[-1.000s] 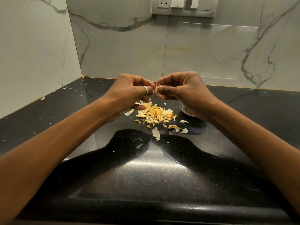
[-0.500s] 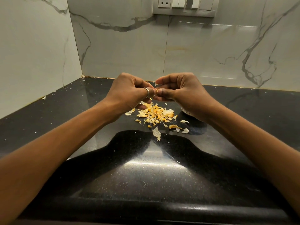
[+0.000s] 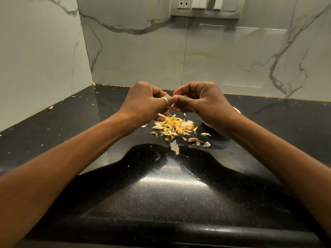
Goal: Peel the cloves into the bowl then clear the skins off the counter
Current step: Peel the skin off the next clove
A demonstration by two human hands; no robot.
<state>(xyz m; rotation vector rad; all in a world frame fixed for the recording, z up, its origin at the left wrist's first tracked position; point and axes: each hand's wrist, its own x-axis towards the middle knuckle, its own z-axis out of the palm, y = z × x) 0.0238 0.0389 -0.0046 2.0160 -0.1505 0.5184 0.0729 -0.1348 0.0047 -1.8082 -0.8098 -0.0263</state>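
Note:
My left hand (image 3: 145,102), with a ring on one finger, and my right hand (image 3: 200,102) meet fingertip to fingertip above the black counter (image 3: 161,194). Between them they pinch a small garlic clove (image 3: 172,105), of which only a pale sliver shows. A heap of yellow and white garlic skins (image 3: 173,127) lies on the counter just below the hands, with a few loose flakes nearer me. The bowl (image 3: 237,110) is almost wholly hidden behind my right hand; only a pale bit of its rim shows.
Marble-patterned walls close off the counter at the back and on the left. A switch and socket panel (image 3: 206,6) sits high on the back wall. Tiny skin crumbs dot the counter along the left wall. The counter's rounded front edge (image 3: 161,233) runs across the bottom.
Both hands stayed together over the skin heap, with the fingertips shifting slightly on the clove. The heap looks the same.

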